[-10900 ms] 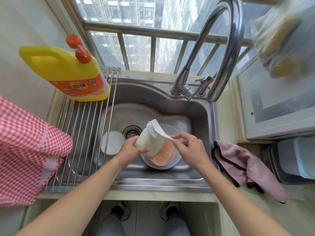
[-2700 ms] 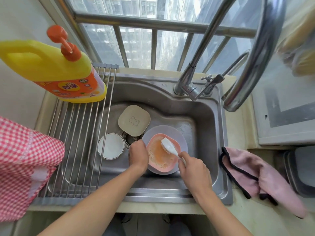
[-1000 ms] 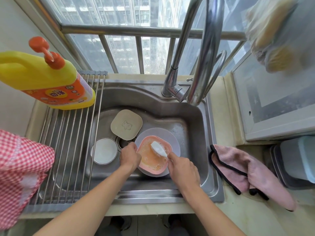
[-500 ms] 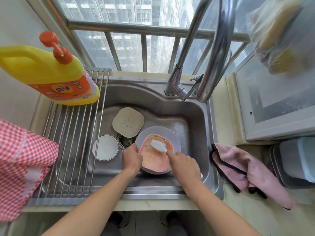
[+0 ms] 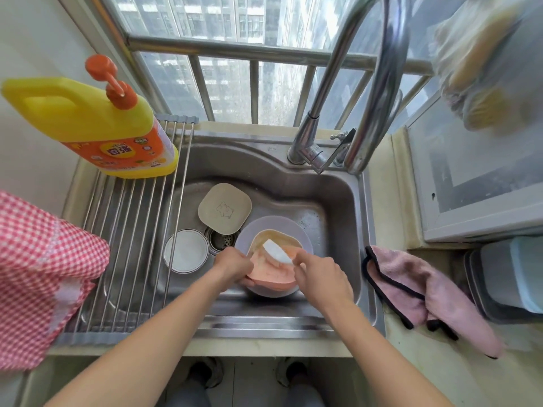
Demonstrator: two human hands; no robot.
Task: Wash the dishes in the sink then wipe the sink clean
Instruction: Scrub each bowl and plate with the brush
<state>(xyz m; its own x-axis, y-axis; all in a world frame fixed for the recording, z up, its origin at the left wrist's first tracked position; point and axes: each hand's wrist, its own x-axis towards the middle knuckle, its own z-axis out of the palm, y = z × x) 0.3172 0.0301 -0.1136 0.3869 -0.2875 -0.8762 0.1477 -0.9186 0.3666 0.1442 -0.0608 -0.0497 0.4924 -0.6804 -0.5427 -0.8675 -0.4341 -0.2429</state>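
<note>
Pink dish [image 5: 271, 274] gripped by left hand [image 5: 233, 267] | right hand [image 5: 321, 279] clasps brush [image 5: 276, 251] (handle hidden)

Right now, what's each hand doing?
Left hand: grips the pink dish's rim.
Right hand: grips the white brush.

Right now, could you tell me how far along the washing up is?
Done: the beige dish lies upside down in the sink. In hand: the left hand holds the pink dish while the right hand scrubs it with the brush. Left: purple plate, white bowl, rinsing, wiping the sink.
</note>
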